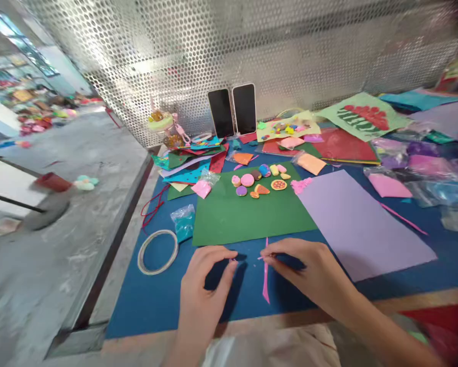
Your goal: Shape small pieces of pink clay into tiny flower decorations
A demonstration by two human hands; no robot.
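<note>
My right hand (309,272) pinches a thin pink strip (266,283) that hangs down over the blue mat (152,300). My left hand (206,278) is beside it with fingers curled, thumb and forefinger pinching a tiny pink bit (233,260). Both hands hover just below the front edge of a green sheet (248,216). Several small foam cut-outs (257,181) lie along the far side of that sheet.
A lilac sheet (362,224) lies to the right, a tape ring (158,251) and a teal bag (183,221) to the left. Two phones (232,109) lean against the perforated metal screen (252,46). Coloured papers and plastic bags crowd the back and right. A grey bench (60,204) stands left.
</note>
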